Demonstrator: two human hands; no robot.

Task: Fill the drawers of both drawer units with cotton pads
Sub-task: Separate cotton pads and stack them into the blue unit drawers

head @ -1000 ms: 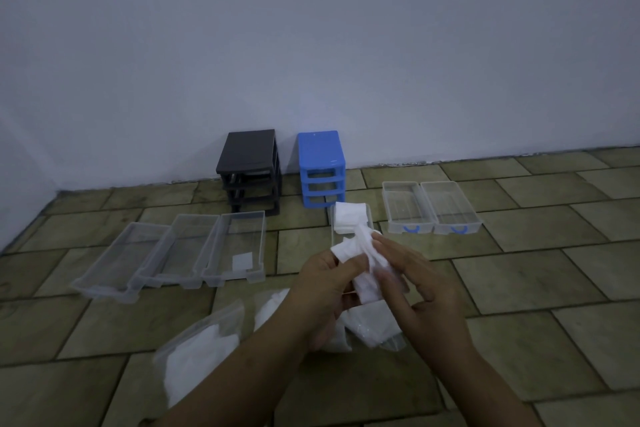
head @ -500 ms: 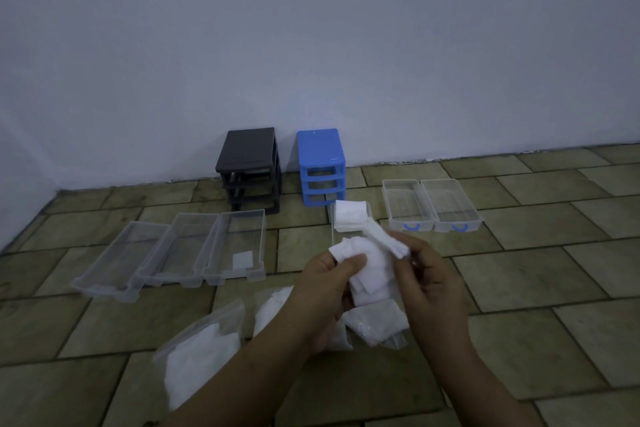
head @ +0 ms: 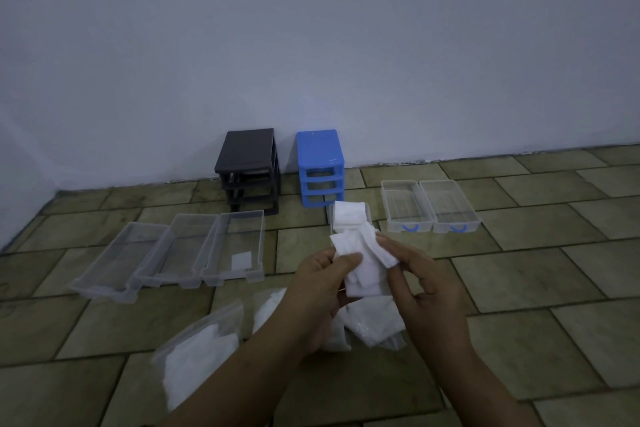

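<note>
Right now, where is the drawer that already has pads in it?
In the head view it sits centre, the filled drawer on the floor just in front of the blue drawer unit, left of two empty clear drawers.

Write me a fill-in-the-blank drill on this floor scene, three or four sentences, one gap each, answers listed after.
1. The drawer unit standing to the right of the black drawer unit is coloured ____.
2. To the left, ____ clear drawers lie side by side on the tiled floor.
3. The two clear drawers on the right have ____ handles.
4. Both the left hand and the right hand hold white ____.

Missing words: blue; three; blue; cotton pads
</note>
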